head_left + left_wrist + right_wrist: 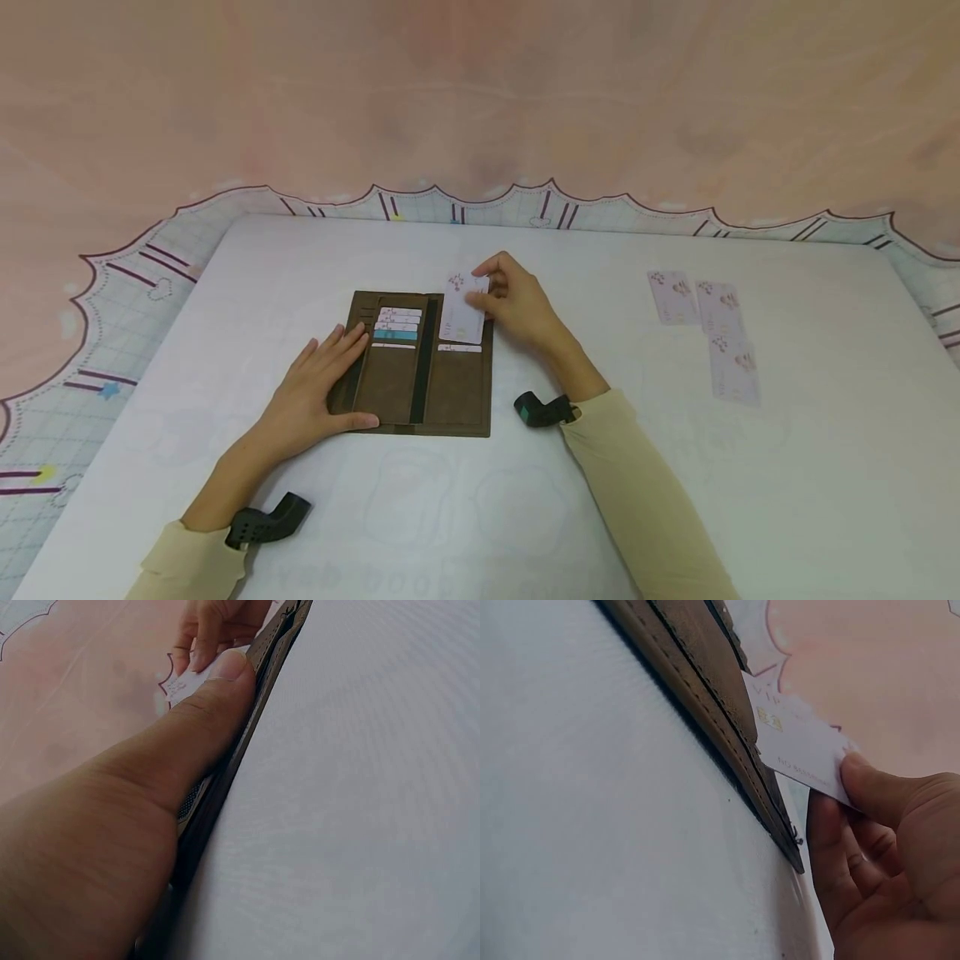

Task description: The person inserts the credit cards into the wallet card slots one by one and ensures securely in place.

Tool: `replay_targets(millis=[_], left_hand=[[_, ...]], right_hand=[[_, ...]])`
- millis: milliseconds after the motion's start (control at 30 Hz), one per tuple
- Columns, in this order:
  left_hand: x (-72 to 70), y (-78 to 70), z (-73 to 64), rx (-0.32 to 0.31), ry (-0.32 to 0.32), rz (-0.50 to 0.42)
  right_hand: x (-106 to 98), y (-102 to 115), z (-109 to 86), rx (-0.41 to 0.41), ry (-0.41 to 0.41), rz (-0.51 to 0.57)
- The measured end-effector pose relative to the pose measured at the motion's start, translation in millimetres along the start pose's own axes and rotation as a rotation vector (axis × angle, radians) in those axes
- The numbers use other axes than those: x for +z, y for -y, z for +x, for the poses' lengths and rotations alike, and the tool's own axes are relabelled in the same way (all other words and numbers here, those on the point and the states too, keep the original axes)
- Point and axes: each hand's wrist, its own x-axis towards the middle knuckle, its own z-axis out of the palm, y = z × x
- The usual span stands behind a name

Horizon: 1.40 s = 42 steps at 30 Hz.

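Observation:
An open brown wallet (457, 392) lies on the white table. Several cards (397, 321), one of them blue, show in the slots of its left half, and a card edge (459, 348) shows in its right half. My right hand (517, 304) pinches a white card (461, 312) over the upper part of the right half. In the right wrist view, thumb and fingers grip one end of that card, which bears "VIP" and a chip. My left hand (318, 396) rests on the wallet's left edge with its fingers straight and its thumb (217, 690) along the lower edge.
To the right on the white table (600, 500) lie three pale cards (672, 297) with a floral print, two of them touching or overlapping. A patterned cloth (480, 100) spreads behind and beside the table. Each wrist wears a black device (270, 521).

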Motion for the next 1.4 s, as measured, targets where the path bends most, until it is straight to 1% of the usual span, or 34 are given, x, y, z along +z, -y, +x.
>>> replay_targets(millis=[333, 567, 700, 867, 1067, 1233, 1400], left_hand=[[-0.5, -1.0, 1.5, -0.009, 0.006, 0.0], [-0.1, 0.2, 1.2, -0.007, 0.002, 0.004], [-0.3, 0.4, 1.3, -0.005, 0.0, 0.007], [-0.7, -0.7, 1.9, -0.009, 0.002, 0.006], [-1.4, -2.0, 1.6, -0.008, 0.0, -0.006], [-1.0, -1.3, 1.7, 0.004, -0.001, -0.008], [0.0, -0.5, 1.5, 0.006, 0.0, -0.01]], right_hand=[[-0.5, 0.0, -0.6, -0.049, -0.001, -0.061], [0.3, 0.1, -0.1, -0.071, -0.018, -0.133], [0.7, 0.4, -0.4, -0.059, -0.019, -0.174], [1.0, 0.2, -1.3, -0.036, -0.014, -0.19], [1.8, 1.4, -2.0, -0.036, 0.012, -0.214], [1.5, 4.8, -2.6, -0.026, 0.052, -0.241], [1.2, 7.1, -2.2, -0.033, 0.099, -0.282]])
